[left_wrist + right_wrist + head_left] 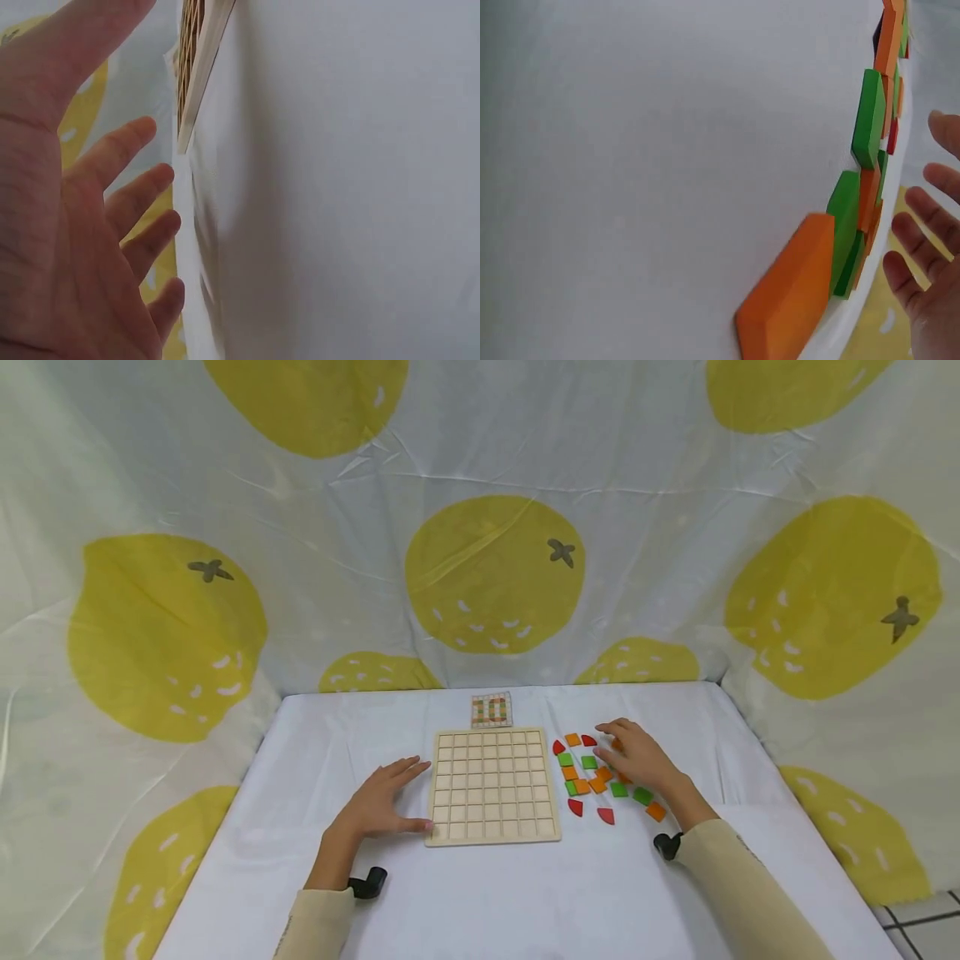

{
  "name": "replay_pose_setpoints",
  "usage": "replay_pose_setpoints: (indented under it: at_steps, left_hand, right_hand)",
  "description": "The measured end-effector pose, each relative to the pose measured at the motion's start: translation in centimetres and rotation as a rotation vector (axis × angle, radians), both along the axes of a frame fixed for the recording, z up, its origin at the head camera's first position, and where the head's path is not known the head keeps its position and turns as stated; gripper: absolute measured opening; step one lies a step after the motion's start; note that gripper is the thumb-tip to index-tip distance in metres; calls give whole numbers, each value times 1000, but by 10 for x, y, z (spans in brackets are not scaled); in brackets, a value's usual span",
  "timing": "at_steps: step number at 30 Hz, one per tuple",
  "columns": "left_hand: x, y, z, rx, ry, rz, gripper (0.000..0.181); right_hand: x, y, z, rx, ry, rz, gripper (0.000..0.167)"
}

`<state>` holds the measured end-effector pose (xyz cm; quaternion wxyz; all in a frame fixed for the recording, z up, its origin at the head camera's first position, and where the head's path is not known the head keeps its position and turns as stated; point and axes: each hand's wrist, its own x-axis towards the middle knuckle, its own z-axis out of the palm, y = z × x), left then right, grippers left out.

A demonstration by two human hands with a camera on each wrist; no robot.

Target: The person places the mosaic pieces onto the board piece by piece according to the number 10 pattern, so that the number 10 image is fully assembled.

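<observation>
A pale wooden board (491, 787) with a grid of square recesses lies on the white cloth. Beside its left edge is my left hand (384, 800), fingers spread, the thumb by the lower left corner; whether it touches is unclear. The left wrist view shows that palm (97, 247) holding nothing. Right of the board lie several loose flat pieces: orange squares (656, 812), green squares (642, 796) and red quarter-rounds (606, 816). Over their right side hovers my right hand (637, 758), fingers loosely extended, partly hiding some pieces. No piece shows in its grasp in the right wrist view.
A small patterned card (491, 710) lies just behind the board. White cloth (480, 902) covers the table, and a lemon-print curtain (645, 585) hangs along the back and sides. Each wrist bears a small black device (367, 883).
</observation>
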<state>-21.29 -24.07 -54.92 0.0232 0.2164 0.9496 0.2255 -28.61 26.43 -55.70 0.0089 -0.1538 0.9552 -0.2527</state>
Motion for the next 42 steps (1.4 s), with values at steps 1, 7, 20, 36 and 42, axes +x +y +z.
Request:
replay_pose_setpoints:
  at_steps: [1, 7, 20, 36, 42]
  left_hand:
    - [1, 1, -2, 13, -9, -8, 106]
    - [5, 5, -9, -2, -34, -53, 104]
    - [6, 6, -12, 6, -42, -49, 103]
    - [5, 8, -14, 7, -70, -35, 109]
    - [5, 8, -16, 3, -66, -32, 109]
  right_hand:
    - [-2, -2, -1, 2, 7, -3, 52]
    - [-9, -12, -8, 26, 23, -24, 41]
    - [-24, -19, -14, 40, -12, -26, 37]
    - [-24, -22, -11, -53, -65, -66, 35]
    - [-18, -31, -6, -125, -61, -71, 33]
